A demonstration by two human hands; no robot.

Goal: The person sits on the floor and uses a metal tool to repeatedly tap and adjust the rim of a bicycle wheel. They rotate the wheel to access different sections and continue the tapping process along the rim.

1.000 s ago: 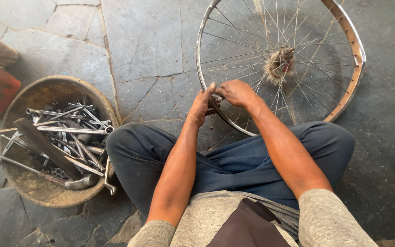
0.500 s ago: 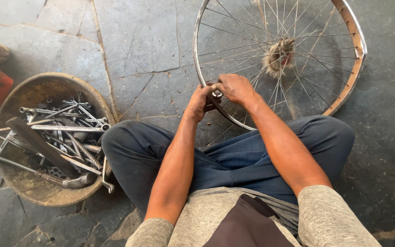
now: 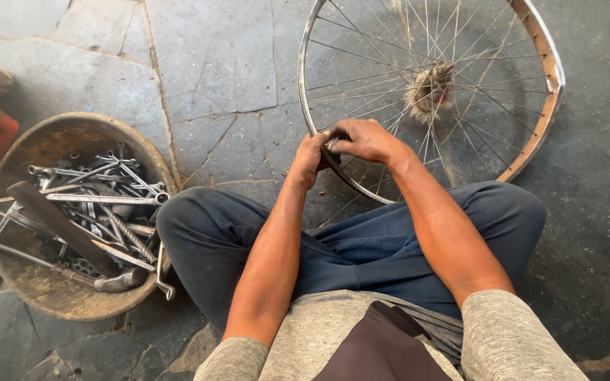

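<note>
Bicycle wheel (image 3: 460,63) stands tilted on the stone floor (image 3: 213,77) just beyond my crossed legs, its hub (image 3: 432,88) furred with grime. My left hand (image 3: 310,159) and right hand (image 3: 365,139) meet at the near rim, fingers (image 3: 344,134) curled shut around it; a small dark tool may sit between them, I cannot tell. To my left, a round basin (image 3: 72,303) holds wrenches (image 3: 100,197).
</note>
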